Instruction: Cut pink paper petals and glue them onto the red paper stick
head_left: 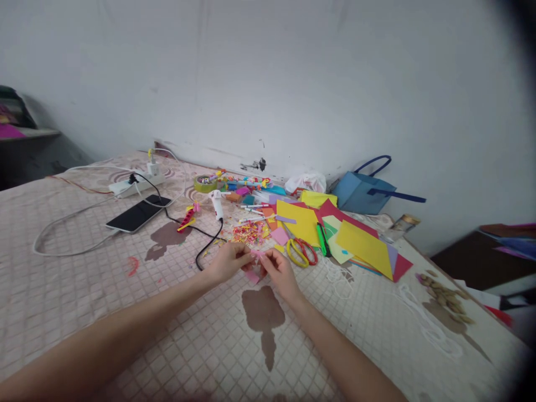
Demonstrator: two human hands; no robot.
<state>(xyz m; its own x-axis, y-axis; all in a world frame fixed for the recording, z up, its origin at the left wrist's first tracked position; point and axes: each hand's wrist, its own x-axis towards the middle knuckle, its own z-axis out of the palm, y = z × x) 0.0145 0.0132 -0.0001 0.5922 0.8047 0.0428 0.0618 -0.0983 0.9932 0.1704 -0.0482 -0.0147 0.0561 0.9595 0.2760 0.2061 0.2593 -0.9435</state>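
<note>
My left hand (228,261) and my right hand (280,269) meet over the patterned mat, fingers pinched together on a small pink paper strip (256,254). Another pink paper piece (252,276) lies just under the hands. Beyond them sits a heap of tiny coloured paper scraps (248,232). Yellow and red scissors (301,251) lie just right of my right hand. A white glue gun (216,204) with a black cord rests behind the scraps.
Sheets of yellow, red and green paper (335,231) spread at the right, with a green marker (321,239). A phone (138,213) and a power strip (136,184) with cables lie at the left. A blue bag (362,191) leans on the wall. White string (422,318) trails at right.
</note>
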